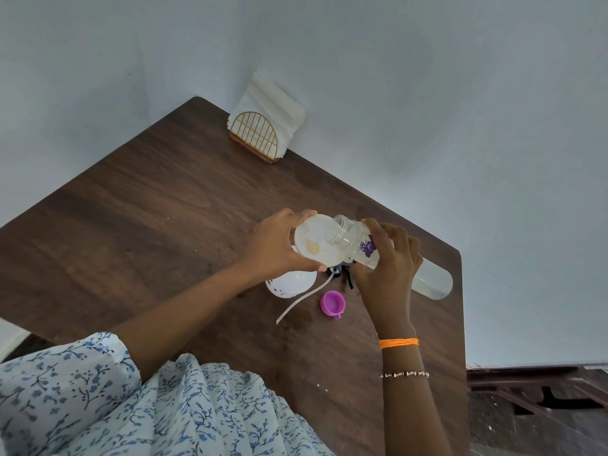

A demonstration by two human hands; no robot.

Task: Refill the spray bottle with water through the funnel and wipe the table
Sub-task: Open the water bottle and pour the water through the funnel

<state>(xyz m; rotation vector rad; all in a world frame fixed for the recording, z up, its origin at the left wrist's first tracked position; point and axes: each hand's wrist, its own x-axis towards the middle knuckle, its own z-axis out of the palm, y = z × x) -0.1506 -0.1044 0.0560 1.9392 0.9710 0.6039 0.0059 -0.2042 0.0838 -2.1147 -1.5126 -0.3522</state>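
1. So left hand [276,248] grips the white funnel [312,241] over the table [148,209].
2. Right hand [388,268] holds the tilted water bottle [362,245], mouth at the funnel.
3. Purple cap [332,302] lies nearby.

Blue-flowered white sleeve [65,373]; orange wrist thread [398,342]; beaded bracelet [404,374].

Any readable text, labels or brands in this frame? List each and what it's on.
Nothing can be read.
Purple print on the label of the water bottle, held in the right hand: too blurred, partly covered by fingers.
Dark marks on the white spray bottle lying on the table: too small, mostly hidden by the left hand.
Funnel, purple cap, napkin holder: no text visible.
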